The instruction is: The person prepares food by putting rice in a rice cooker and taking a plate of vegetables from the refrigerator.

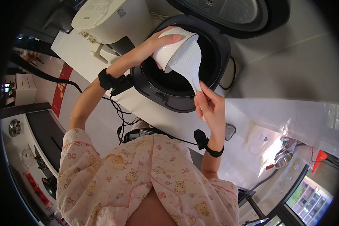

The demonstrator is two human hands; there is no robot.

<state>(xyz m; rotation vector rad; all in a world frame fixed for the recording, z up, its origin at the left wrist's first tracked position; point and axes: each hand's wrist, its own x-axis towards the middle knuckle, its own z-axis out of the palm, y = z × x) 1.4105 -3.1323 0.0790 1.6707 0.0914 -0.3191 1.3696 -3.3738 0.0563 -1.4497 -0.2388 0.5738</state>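
My left hand [165, 42] grips a white textured bowl [169, 52] with a thin dark rim, tilted so its mouth faces right. In my right hand [210, 103] is the handle of a white plastic rice paddle [188, 60]. The paddle's broad dimpled head reaches to the bowl's mouth, its tip partly inside. Both are above the dark inner pot [169, 84] of a rice cooker [180, 106]. The cooker's lid [237, 17] stands raised at the back. What the bowl holds is hidden by the paddle.
Left of the cooker stands a cream countertop appliance [115, 22] with a spout-like front part. A black power cord [233, 75] lies behind the cooker on the right. A grey pad [230, 132] lies by my right wrist. Farther right is a metal saucepan [284, 159]. Cables hang near my waist.
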